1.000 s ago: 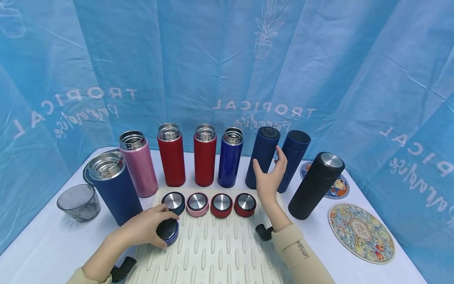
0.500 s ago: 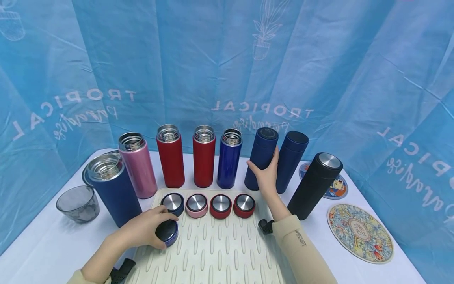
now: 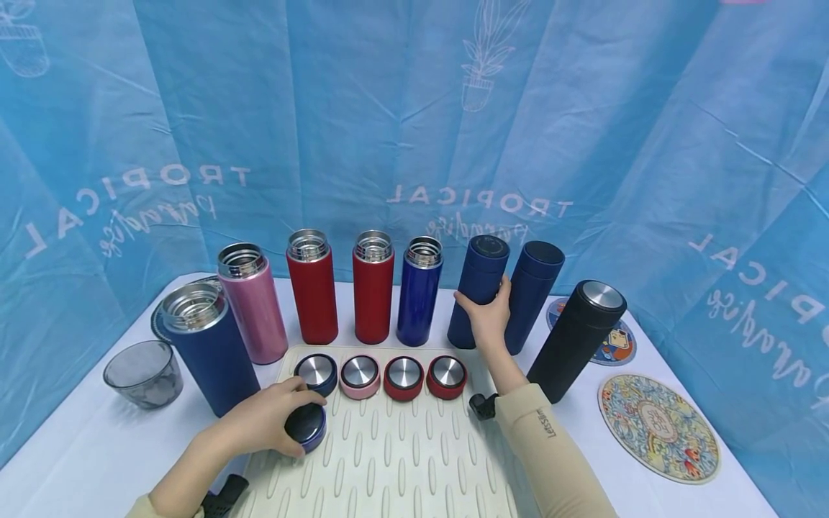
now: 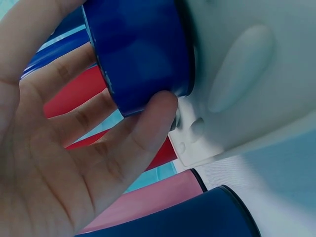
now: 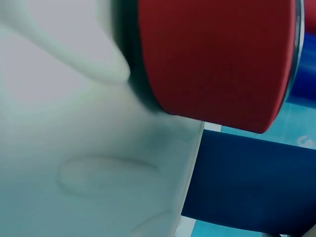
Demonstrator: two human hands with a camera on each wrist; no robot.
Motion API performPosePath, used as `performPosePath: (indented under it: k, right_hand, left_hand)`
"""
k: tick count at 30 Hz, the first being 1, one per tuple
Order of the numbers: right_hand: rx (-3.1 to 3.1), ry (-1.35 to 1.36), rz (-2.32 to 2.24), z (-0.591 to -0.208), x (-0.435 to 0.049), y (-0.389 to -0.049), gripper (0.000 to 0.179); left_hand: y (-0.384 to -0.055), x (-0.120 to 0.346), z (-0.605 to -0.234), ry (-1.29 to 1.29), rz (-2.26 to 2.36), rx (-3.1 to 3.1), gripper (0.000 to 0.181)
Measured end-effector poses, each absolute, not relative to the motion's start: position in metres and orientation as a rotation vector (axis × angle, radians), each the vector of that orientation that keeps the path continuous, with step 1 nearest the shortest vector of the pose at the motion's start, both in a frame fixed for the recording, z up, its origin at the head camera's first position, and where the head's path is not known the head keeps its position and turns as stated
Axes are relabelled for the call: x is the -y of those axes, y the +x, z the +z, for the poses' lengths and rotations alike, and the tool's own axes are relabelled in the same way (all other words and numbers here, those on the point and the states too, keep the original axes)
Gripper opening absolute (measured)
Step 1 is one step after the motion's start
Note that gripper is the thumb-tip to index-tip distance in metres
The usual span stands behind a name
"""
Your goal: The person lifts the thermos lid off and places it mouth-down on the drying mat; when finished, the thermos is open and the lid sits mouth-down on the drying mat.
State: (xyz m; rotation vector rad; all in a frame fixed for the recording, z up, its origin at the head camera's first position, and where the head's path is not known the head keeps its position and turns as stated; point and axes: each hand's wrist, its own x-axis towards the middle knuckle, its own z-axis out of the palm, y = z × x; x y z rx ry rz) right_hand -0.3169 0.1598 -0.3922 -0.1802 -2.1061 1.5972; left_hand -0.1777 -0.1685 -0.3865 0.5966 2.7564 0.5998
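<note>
My left hand holds a shiny blue bottle lid with a black top, on the ribbed cream mat. In the left wrist view, the fingers curl round this blue lid. My right hand grips the body of a closed dark blue thermos bottle, which stands upright behind the mat. The right wrist view shows part of the dark blue bottle; a red lid fills its top, and the hand is almost wholly out of frame.
Behind the mat stand open bottles: navy, pink, two red including one, and shiny blue. Several lids, one pink, line the mat's back. A second dark blue bottle, black bottle, glass bowl and round coaster flank it.
My right hand has moved from beside the dark blue bottle onto it, and its spread fingers and thumb now close round it. The left hand and its lid have stayed in place.
</note>
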Motion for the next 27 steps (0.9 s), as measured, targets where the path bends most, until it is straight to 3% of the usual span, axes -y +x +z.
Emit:
performPosePath:
  k: [7,27]
  right_hand:
    - [2.049,-0.141,1.593,-0.382,-0.158,-0.307,0.089]
    - [2.039,0.335,1.416,-0.346,-0.158,-0.246,0.081]
  left_hand:
    - [-0.178,0.168,-0.386,0.582,0.593,-2.754,0.064]
    - [-0.176,0.168,-0.385,0.585,0.592,-2.763,0.063]
